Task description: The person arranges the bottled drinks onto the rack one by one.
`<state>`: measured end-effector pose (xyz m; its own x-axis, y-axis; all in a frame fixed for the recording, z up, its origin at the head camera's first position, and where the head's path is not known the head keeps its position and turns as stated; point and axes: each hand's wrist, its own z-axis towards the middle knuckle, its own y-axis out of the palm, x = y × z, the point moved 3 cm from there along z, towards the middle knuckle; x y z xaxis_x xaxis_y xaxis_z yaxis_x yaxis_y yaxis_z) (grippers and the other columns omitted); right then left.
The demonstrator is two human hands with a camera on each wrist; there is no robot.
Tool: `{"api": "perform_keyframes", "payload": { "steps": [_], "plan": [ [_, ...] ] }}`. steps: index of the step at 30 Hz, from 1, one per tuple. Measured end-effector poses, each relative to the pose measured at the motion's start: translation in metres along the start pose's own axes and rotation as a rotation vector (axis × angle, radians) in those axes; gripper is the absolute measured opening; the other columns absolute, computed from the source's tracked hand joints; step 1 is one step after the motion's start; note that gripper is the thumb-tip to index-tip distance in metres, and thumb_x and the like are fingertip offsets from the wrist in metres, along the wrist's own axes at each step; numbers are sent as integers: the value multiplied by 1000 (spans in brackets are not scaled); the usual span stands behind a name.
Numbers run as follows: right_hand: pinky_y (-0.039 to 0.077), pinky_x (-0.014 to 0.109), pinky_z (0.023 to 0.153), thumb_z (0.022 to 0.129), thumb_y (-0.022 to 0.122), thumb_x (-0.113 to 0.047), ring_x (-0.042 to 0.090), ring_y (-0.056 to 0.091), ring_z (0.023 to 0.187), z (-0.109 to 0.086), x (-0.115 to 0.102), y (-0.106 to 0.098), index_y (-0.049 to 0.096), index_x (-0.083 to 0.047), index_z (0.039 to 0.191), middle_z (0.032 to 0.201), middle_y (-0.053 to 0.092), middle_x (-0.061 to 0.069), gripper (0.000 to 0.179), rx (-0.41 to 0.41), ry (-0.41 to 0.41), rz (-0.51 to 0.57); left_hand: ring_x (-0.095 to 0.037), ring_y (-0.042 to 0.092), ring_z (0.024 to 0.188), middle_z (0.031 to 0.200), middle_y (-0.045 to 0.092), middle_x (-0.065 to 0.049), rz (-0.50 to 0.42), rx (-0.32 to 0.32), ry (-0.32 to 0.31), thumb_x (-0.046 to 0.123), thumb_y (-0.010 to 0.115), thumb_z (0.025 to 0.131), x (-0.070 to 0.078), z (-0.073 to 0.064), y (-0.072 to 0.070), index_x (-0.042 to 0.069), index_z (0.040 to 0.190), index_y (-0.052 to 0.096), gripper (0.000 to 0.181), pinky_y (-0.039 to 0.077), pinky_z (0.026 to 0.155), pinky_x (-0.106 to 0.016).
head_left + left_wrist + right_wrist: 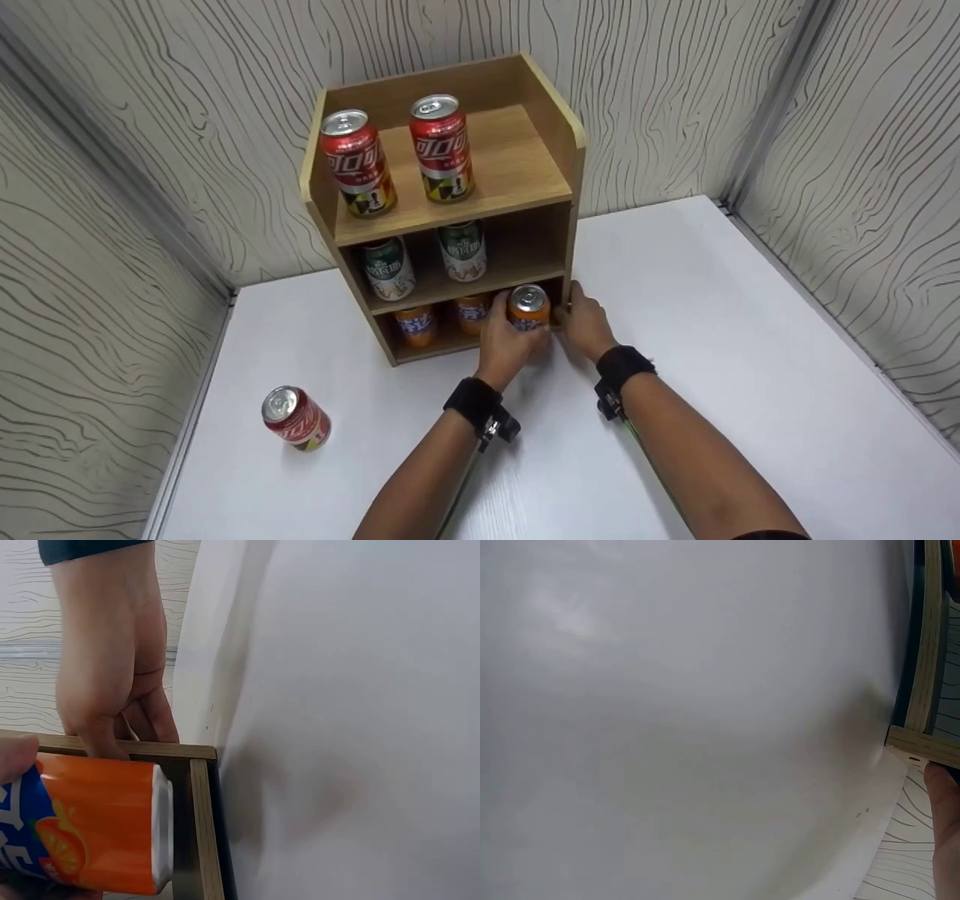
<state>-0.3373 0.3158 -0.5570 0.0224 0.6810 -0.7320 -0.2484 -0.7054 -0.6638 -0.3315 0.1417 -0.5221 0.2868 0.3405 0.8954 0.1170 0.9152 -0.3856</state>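
Note:
An orange soda can (529,301) is at the right end of the bottom tier of a small wooden shelf (465,214). My left hand (507,346) grips it from the front, thumb and fingers on opposite sides. Seen from the left wrist, the can (105,821) shows an orange-slice print and a blue label, its silver end near the bottom board. My right hand (588,324) holds the lower front edge of the shelf's right side panel, thumb at the inner face and other fingers outside. The right wrist view catches only part of this hand (946,829).
Two red cola cans (442,150) stand on the top tier, two green-and-white cans (463,251) on the middle one. Two more orange cans (416,325) occupy the bottom tier's left and centre. Another red can (296,418) stands on the white table (360,465) at front left.

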Motion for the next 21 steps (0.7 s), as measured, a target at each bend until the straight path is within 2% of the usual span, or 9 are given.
{"api": "perform_keyframes", "payload": {
  "steps": [8, 12, 16, 21],
  "plan": [
    [50, 47, 85, 98, 51, -15, 36, 61, 106, -1, -1, 2, 42, -1, 132, 118, 62, 24, 38, -14, 32, 18, -23, 55, 113, 123, 58, -9, 54, 29, -36, 22, 86, 72, -1, 13, 7, 6, 134, 48, 74, 44, 97, -37],
    [51, 45, 83, 99, 51, -18, 34, 62, 105, -1, -3, 3, 42, -1, 133, 118, 62, 23, 39, -24, 49, 20, -23, 57, 107, 118, 60, -10, 17, 48, -78, 21, 85, 72, -3, 18, 9, 3, 129, 50, 68, 47, 92, -37],
    [52, 45, 79, 98, 52, -19, 34, 63, 100, -1, -4, 3, 42, 0, 132, 113, 63, 23, 41, -20, 45, -5, -21, 58, 106, 118, 60, -9, -34, 65, -98, 18, 84, 73, -3, 24, 15, 4, 131, 49, 70, 48, 91, -35],
    [52, 45, 76, 99, 53, -20, 34, 65, 94, -2, -3, 1, 43, 2, 131, 107, 65, 23, 40, 3, 30, -44, -22, 59, 106, 114, 63, -9, -4, 78, -97, 20, 84, 74, 0, 30, 25, 2, 129, 51, 67, 48, 90, -34]
  ]
}}
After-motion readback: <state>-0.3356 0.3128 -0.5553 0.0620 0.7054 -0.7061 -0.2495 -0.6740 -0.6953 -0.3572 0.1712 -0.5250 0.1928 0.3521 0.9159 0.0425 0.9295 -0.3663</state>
